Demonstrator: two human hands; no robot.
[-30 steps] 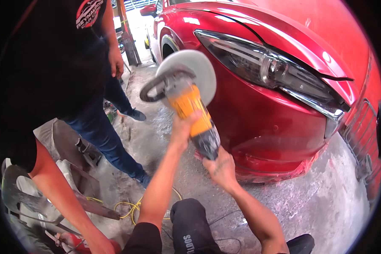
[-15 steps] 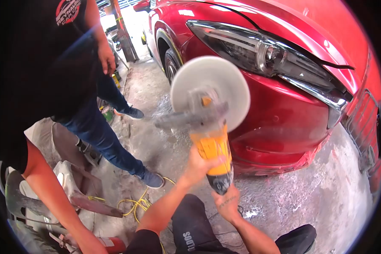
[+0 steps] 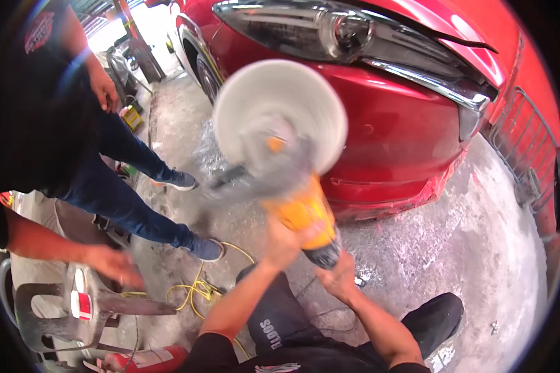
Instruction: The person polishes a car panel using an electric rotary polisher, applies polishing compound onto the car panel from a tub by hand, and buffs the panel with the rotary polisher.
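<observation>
A yellow and black polisher [image 3: 309, 214] points up and away from me, with a large round whitish pad [image 3: 320, 102] at its head. My left hand [image 3: 286, 239] is wrapped round the yellow body. Lower down, my right hand [image 3: 338, 275] grips the black rear end. The side handle [image 3: 236, 186] sticks out to the left, blurred, with no hand on it. Behind the pad is the red bumper [image 3: 392, 140] of a car, below its headlight [image 3: 305, 28]; I cannot tell whether pad and bumper touch.
A person in jeans [image 3: 124, 205] stands at left. Another person's hand [image 3: 112, 264] is over a dark plastic chair [image 3: 62, 311] holding a white and red container [image 3: 81, 304]. A yellow cord [image 3: 196, 289] lies on the floor near a red fire extinguisher [image 3: 152, 359].
The view has shifted, so the car sits farther up and left. The polisher has moved slightly left in view, still in both hands. The hand at lower left now stretches over the chair.
</observation>
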